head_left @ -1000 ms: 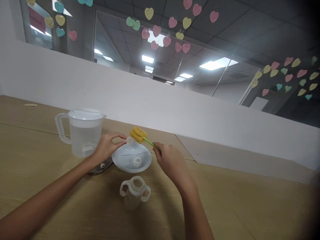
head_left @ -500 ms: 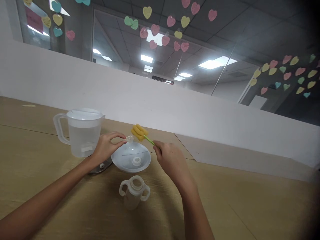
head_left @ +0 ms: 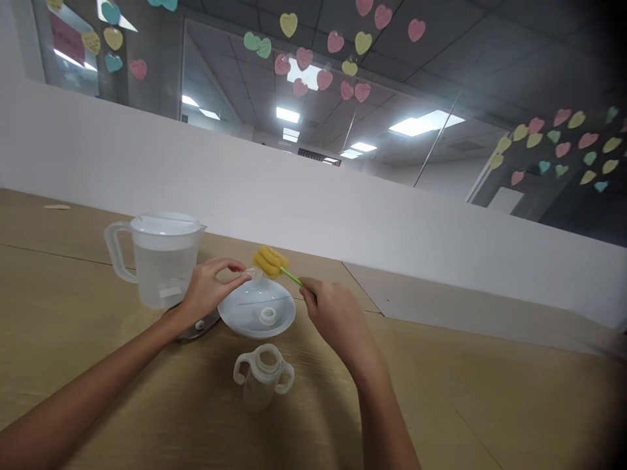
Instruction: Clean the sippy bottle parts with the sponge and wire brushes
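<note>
Between the thumb and fingers of my left hand (head_left: pixel 211 287) is a small clear bottle nipple (head_left: pixel 255 273), held above the far rim of a white bowl (head_left: pixel 240 324). My right hand (head_left: pixel 334 312) is closed round the green handle of a sponge brush (head_left: pixel 270 261), whose yellow head is close to the nipple; I cannot tell whether they touch. In the bowl lies a white ring-shaped collar (head_left: pixel 268 316). A translucent baby bottle (head_left: pixel 259 388) with two side handles stands upright and uncapped in front of the bowl.
A lidded clear pitcher (head_left: pixel 166 267) of water stands left of the bowl. Partly behind my left wrist lies a dark round plate (head_left: pixel 196 334) with a small white piece (head_left: pixel 200 324) on it. A white wall (head_left: pixel 313 209) runs along the back of the wooden table (head_left: pixel 465 405).
The brush's yellow head has shifted slightly left and down, closer to the nipple. The nipple has tilted a little in my left hand. The bowl, bottle and pitcher have stayed put.
</note>
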A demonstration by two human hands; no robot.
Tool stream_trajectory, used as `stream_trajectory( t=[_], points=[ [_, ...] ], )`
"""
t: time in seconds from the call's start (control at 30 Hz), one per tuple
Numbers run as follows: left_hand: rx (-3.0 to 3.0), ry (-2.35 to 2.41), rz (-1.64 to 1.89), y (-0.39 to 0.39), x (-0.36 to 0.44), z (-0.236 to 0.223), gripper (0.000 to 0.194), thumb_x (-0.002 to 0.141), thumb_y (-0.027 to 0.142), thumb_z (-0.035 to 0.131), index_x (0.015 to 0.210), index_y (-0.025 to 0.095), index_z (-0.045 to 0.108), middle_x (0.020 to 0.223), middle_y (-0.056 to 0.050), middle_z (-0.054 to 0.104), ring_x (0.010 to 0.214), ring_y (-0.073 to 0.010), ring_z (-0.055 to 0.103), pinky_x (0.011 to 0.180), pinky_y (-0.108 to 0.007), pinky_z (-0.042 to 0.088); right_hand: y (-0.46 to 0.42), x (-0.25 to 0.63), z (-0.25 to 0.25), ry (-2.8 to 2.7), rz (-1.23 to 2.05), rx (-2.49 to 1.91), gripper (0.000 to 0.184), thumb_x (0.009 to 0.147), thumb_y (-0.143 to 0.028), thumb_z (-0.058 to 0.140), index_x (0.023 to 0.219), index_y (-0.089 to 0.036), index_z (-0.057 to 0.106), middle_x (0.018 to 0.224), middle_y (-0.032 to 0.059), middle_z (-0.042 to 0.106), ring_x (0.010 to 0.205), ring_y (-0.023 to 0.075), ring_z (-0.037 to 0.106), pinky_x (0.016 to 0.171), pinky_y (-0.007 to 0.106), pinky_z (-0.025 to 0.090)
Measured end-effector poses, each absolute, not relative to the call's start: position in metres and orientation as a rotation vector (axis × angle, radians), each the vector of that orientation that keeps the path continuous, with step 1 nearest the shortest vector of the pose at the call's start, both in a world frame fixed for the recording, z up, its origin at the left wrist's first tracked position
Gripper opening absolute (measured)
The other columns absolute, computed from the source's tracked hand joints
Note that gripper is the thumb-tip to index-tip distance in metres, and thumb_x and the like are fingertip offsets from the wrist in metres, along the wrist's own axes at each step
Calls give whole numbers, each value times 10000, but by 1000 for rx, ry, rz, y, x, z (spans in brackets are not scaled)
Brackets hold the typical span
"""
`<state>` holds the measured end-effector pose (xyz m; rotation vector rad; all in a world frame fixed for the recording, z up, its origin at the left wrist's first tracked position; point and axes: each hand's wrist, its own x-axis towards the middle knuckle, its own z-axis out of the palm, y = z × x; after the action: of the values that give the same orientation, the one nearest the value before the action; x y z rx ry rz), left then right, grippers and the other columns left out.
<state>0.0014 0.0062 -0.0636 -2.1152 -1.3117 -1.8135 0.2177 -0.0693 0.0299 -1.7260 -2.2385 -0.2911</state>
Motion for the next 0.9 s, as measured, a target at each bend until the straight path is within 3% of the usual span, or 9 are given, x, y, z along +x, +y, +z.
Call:
stream_trajectory(
  t=[0.17,0.3,0.5,0.67,0.9],
  points=[
    [-2070,-1358,-1823,8,0,-66,207,732,410,689,758,207,661,772,6,696,741,-161,644,714,-268,496,-73,219,31,-2179,-319,-1691,197,918,-182,425,829,-208,599,651,2,618,528,113,418,500,265,149],
    [-2033,-1360,-1867,7,0,-66,202,736,400,683,766,202,663,777,5,698,740,-157,646,707,-259,497,-78,220,32,-2313,-199,-1538,227,915,-183,439,741,-214,581,632,-23,610,513,95,411,500,256,164],
    [-1994,-1377,-1882,4,1,-63,215,734,413,677,741,198,660,760,0,697,735,-160,647,715,-264,505,-75,224,33,-2178,-365,-1759,193,907,-174,438,814,-207,605,590,-8,566,494,113,383,490,271,141],
    [-1967,-1414,-1889,3,1,-61,219,716,415,694,721,198,659,739,-2,699,710,-161,649,694,-263,508,-78,224,34,-2305,-231,-1589,224,916,-178,431,761,-211,590,610,-18,577,502,101,406,492,258,170],
    [-1910,-1455,-1902,3,2,-59,230,711,426,696,697,200,658,725,5,700,709,-161,652,701,-265,509,-76,223,33,-2195,-319,-1797,205,915,-166,422,826,-197,604,614,7,580,514,117,431,492,268,151]
  ],
)
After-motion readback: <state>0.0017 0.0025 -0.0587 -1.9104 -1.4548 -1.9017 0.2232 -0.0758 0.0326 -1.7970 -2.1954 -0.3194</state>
